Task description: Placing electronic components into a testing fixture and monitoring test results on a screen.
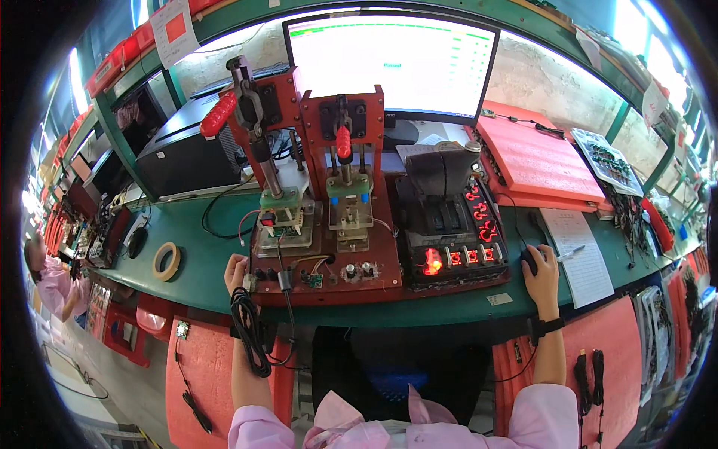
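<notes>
My right hand rests over a dark computer mouse on the green bench, fingers curved round it. At the left front corner of a red test fixture, my left hand has its fingers curled; what they hold, if anything, is hidden. A coiled black cable hangs in front of my left wrist and forearm, and its lead runs up to the fixture. Two toggle clamps with red handles stand on the fixture, the left handle raised outward, the other handle pointing down. A small circuit board sits under the left clamp.
A lit monitor stands behind the fixture. Right of it is a black instrument box with glowing red displays. A roll of tape lies left, a paper sheet with a pen right. Pink foam sheets lie behind.
</notes>
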Motion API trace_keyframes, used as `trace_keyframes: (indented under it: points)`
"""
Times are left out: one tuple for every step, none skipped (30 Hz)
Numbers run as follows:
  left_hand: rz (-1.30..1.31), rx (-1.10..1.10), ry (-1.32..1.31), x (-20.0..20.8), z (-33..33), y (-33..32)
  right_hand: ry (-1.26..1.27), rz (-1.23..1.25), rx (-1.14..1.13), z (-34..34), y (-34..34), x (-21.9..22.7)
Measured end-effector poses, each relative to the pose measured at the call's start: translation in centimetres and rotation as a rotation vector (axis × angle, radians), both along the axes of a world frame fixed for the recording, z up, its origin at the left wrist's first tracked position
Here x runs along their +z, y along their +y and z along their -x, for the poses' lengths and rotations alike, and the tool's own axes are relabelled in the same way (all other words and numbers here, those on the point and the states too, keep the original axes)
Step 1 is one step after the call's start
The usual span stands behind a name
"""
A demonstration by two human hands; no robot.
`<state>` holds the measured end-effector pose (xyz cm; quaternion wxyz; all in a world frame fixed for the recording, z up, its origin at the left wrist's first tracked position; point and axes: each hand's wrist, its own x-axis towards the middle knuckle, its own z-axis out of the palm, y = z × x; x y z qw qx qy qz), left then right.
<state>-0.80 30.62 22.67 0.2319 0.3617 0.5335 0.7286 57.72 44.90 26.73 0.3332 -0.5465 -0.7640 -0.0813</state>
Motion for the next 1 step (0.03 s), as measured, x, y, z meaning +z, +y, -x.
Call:
trace_keyframes:
  points:
    - [0.051, 0.003, 0.024, 0.09, 0.31, 0.11, 0.01, 0.014, -0.009, 0.1, -0.1, 0.11]
